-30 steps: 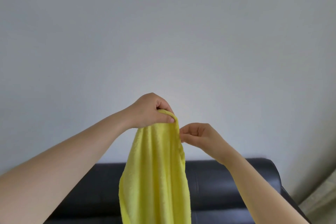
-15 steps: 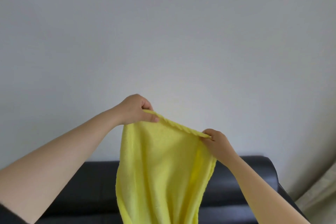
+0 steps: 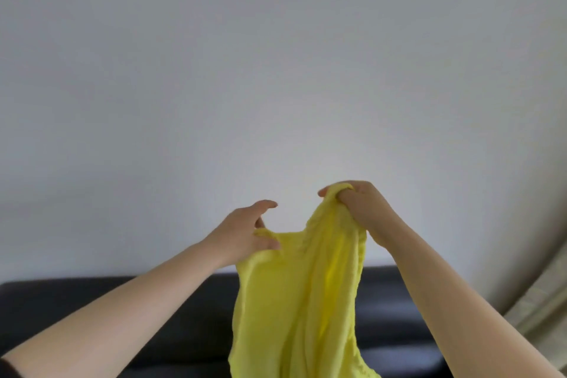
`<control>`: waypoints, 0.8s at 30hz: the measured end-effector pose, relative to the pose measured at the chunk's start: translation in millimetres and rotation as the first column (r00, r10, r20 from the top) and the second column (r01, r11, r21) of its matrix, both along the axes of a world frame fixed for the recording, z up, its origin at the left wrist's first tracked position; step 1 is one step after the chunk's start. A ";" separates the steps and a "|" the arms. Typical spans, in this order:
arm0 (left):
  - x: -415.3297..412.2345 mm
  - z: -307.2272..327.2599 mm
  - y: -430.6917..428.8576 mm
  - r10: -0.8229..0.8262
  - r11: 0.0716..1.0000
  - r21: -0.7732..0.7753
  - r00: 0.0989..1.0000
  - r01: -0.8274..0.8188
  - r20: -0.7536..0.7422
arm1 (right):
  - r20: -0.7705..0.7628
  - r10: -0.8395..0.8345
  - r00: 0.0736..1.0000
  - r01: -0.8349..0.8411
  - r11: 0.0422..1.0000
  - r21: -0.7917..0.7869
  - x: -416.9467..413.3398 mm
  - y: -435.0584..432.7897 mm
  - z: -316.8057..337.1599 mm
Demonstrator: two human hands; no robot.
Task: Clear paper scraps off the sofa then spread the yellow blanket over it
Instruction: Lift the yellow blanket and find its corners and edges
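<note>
Right hand point(image 3: 359, 205) is fisted round a bunched top bit of the yellow blanket point(image 3: 300, 301) while the left hand point(image 3: 245, 233) thumb-pinches the edge beside it, so it dangles over the black sofa point(image 3: 46, 298), guessing they're hunting for corners to spread it.

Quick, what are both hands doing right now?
Left hand: pinches the yellow blanket edge, forefinger out.
Right hand: grips the blanket's bunched top.
</note>
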State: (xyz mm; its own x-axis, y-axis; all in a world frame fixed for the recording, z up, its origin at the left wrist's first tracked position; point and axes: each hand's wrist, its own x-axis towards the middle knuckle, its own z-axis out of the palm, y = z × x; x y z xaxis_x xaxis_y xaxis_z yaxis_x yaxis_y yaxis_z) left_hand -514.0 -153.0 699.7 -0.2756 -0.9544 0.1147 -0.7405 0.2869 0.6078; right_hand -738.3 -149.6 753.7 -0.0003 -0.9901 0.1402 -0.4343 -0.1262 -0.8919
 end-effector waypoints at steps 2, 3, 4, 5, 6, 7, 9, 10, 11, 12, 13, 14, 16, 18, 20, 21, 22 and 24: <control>-17.4 6.9 9.3 -0.045 0.999 -0.022 0.974 0.041 -0.223 | -0.103 0.043 0.994 -0.052 0.995 -0.087 13.2 2.4 12.8; -24.6 11.7 11.3 -0.042 0.999 -0.028 0.950 0.035 -0.308 | -0.130 0.049 0.990 -0.064 0.992 -0.111 19.8 2.8 17.6; -29.7 16.4 11.4 -0.029 1.000 -0.021 0.932 0.023 -0.361 | -0.132 0.048 0.990 -0.065 0.989 -0.131 25.1 1.7 20.1; -33.2 19.0 9.5 -0.023 1.000 -0.012 0.923 0.020 -0.384 | -0.111 0.047 0.993 -0.063 0.987 -0.146 29.3 1.3 21.8; -35.0 21.9 8.4 -0.025 1.000 -0.011 0.926 0.022 -0.376 | -0.086 0.047 0.995 -0.060 0.986 -0.158 31.7 0.8 22.2; -34.8 23.1 6.6 -0.021 1.000 -0.024 0.933 0.013 -0.359 | -0.066 0.058 0.996 -0.068 0.984 -0.163 32.1 1.6 21.9; -27.1 24.4 1.7 0.008 0.997 -0.072 0.920 -0.040 -0.391 | -0.091 0.116 0.989 -0.129 0.981 -0.143 27.5 3.4 17.0; -21.6 26.7 -0.7 0.033 0.992 -0.096 0.902 -0.082 -0.431 | -0.140 0.158 0.977 -0.175 0.978 -0.114 24.1 4.5 11.7; -16.7 30.5 -2.5 0.045 0.986 -0.122 0.882 -0.115 -0.469 | -0.201 0.197 0.960 -0.215 0.974 -0.072 21.1 5.5 4.6; -13.0 35.1 -4.4 0.046 0.981 -0.140 0.868 -0.132 -0.494 | -0.253 0.226 0.941 -0.240 0.970 -0.029 17.8 5.2 -4.8; -10.6 39.3 -6.6 0.041 0.978 -0.156 0.860 -0.139 -0.508 | -0.291 0.235 0.927 -0.242 0.970 0.012 14.7 3.9 -16.6; -10.0 44.6 -8.2 0.038 0.974 -0.172 0.854 -0.147 -0.519 | -0.320 0.225 0.920 -0.223 0.974 0.044 10.7 1.2 -29.7; -7.8 53.6 -12.6 0.051 0.965 -0.184 0.822 -0.188 -0.567 | -0.368 0.176 0.913 -0.153 0.984 0.091 0.5 -5.0 -58.2; -1.6 62.0 -18.3 0.064 0.957 -0.180 0.775 -0.225 -0.629 | -0.411 0.133 0.902 -0.085 0.988 0.131 -13.7 -9.3 -85.0; 8.8 67.1 -23.0 0.090 0.947 -0.185 0.773 -0.261 -0.628 | -0.406 0.141 0.903 -0.057 0.976 0.210 -26.7 -8.4 -106.1; 14.9 67.4 -26.6 0.117 0.937 -0.197 0.788 -0.289 -0.604 | -0.382 0.158 0.911 -0.065 0.968 0.244 -30.7 -6.8 -112.5; 22.2 65.2 -31.3 0.159 0.919 -0.219 0.819 -0.327 -0.552 | -0.339 0.163 0.926 -0.073 0.962 0.263 -33.0 -5.1 -115.8; 37.5 55.8 -38.2 0.259 0.893 -0.283 0.915 -0.349 -0.310 | -0.177 0.116 0.977 -0.074 0.970 0.231 -32.1 -3.4 -114.2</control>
State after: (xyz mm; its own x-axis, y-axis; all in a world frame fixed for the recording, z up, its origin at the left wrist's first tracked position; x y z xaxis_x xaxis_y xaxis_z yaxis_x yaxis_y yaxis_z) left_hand -476.5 -191.3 755.5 0.1045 -0.8818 0.4599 -0.6536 0.2876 0.7000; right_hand -770.4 -153.0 639.5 0.1005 -0.9905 -0.0943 -0.5923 0.0166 -0.8055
